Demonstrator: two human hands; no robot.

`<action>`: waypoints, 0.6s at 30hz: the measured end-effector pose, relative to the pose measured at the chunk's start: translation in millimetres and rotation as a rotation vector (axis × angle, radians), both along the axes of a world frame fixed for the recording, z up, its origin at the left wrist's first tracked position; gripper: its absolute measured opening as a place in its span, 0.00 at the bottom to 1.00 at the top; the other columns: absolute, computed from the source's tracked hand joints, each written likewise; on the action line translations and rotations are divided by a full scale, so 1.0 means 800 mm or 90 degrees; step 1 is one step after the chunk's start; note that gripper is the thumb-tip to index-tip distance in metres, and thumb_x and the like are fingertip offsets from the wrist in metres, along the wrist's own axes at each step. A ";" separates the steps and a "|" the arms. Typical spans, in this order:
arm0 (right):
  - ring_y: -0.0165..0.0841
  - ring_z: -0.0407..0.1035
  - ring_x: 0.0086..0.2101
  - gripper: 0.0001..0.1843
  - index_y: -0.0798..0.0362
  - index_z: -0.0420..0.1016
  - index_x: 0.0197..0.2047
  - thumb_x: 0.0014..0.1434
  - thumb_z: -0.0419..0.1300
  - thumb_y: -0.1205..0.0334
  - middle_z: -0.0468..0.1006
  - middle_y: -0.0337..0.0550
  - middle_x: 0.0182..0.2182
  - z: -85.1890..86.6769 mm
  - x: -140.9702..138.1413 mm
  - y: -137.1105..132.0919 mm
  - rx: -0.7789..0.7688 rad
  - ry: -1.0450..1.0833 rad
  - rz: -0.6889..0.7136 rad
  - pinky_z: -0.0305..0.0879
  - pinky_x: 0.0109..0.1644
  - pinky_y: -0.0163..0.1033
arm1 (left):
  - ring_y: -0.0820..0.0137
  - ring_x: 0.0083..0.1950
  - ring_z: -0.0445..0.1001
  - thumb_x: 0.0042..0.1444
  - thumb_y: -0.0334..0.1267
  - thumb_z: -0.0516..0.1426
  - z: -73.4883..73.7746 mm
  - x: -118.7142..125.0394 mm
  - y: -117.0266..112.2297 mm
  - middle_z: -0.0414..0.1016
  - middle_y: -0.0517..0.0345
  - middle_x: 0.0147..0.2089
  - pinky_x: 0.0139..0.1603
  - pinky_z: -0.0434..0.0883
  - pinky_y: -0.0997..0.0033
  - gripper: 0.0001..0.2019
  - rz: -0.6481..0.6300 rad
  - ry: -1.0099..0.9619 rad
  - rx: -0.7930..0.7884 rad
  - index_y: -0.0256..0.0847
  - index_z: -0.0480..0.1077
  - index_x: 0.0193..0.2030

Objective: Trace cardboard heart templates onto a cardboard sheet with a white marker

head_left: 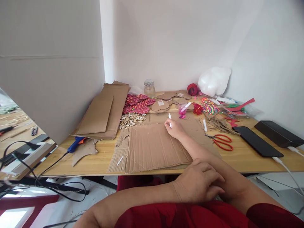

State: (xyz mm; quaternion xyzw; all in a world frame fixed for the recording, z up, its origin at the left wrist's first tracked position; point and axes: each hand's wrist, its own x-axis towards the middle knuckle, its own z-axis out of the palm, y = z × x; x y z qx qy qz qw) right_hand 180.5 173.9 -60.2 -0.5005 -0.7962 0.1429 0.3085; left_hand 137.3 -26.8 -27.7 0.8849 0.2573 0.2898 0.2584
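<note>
My right hand point(174, 128) reaches out over a flat sheet of brown cardboard point(152, 147) on the wooden table and is closed round a white pen point(170, 119), its tip near the sheet's far edge. My left hand point(198, 185) lies near the table's front edge, its fingers wrapped over my right forearm, holding no object. Both arms come out of red sleeves at the bottom of the view.
Red scissors point(222, 141) and a black phone point(257, 141) lie right of the sheet. A blue glue gun point(76, 143) and stacked cardboard point(104, 110) lie left. Seeds point(131, 119), red patterned pieces point(137, 104), cardboard cut-outs point(166, 101), a jar point(149, 88), coloured cord point(209, 106) sit behind.
</note>
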 end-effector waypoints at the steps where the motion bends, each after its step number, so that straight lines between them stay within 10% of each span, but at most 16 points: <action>1: 0.37 0.71 0.35 0.07 0.48 0.78 0.41 0.63 0.57 0.63 0.81 0.42 0.34 -0.001 0.000 0.000 0.001 0.002 0.000 0.58 0.38 0.37 | 0.63 0.58 0.74 0.64 0.40 0.62 0.000 -0.001 0.002 0.78 0.50 0.51 0.67 0.69 0.60 0.12 0.010 0.000 0.006 0.37 0.74 0.52; 7: 0.36 0.69 0.34 0.08 0.48 0.77 0.41 0.63 0.57 0.63 0.81 0.42 0.34 -0.001 0.001 -0.001 0.007 0.018 0.008 0.56 0.38 0.37 | 0.48 0.68 0.63 0.54 0.47 0.69 0.005 -0.010 0.008 0.63 0.35 0.67 0.71 0.65 0.45 0.40 0.247 0.038 -0.036 0.29 0.61 0.68; 15: 0.35 0.69 0.31 0.07 0.48 0.77 0.39 0.63 0.57 0.61 0.78 0.39 0.29 0.000 0.001 0.000 -0.017 0.048 -0.013 0.55 0.36 0.37 | 0.59 0.56 0.72 0.61 0.42 0.64 0.004 -0.005 -0.002 0.74 0.47 0.54 0.61 0.73 0.59 0.18 0.089 0.037 -0.007 0.37 0.72 0.55; 18: 0.35 0.69 0.32 0.07 0.48 0.76 0.40 0.62 0.57 0.62 0.79 0.39 0.31 0.001 0.001 -0.001 -0.023 0.056 -0.010 0.56 0.36 0.37 | 0.58 0.57 0.71 0.62 0.44 0.63 0.007 -0.010 0.017 0.73 0.49 0.53 0.62 0.72 0.56 0.16 0.152 0.044 -0.003 0.38 0.72 0.53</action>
